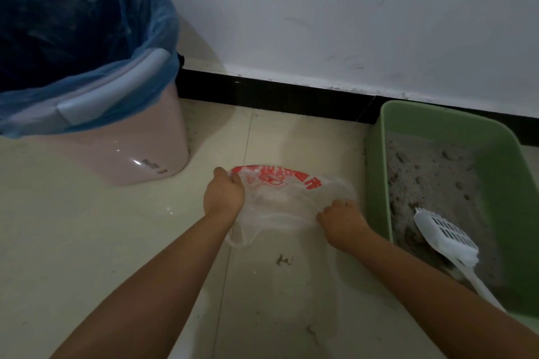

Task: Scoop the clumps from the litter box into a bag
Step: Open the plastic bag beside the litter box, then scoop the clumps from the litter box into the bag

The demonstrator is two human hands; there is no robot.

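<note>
Left hand [224,193] grips the bag [287,201] at its left edge, fingers curled into the plastic; fingertips hidden behind the film. Right hand [342,221] pinches the bag's right edge, knuckles up, fingers bunched on the plastic. Bag: thin, translucent, red print too blurred to read; held between the hands over the floor [87,227], one handle loop hanging down. Contents not discernible. Litter box [376,154] just right of the bag, green, cut off at the frame's right edge. Grey litter [431,175] inside; clumps hard to separate from loose litter. Scoop [446,234] rests in the litter, its handle partly hidden behind the right forearm. Bin [96,114] far left, blue liner, top cut off.
</note>
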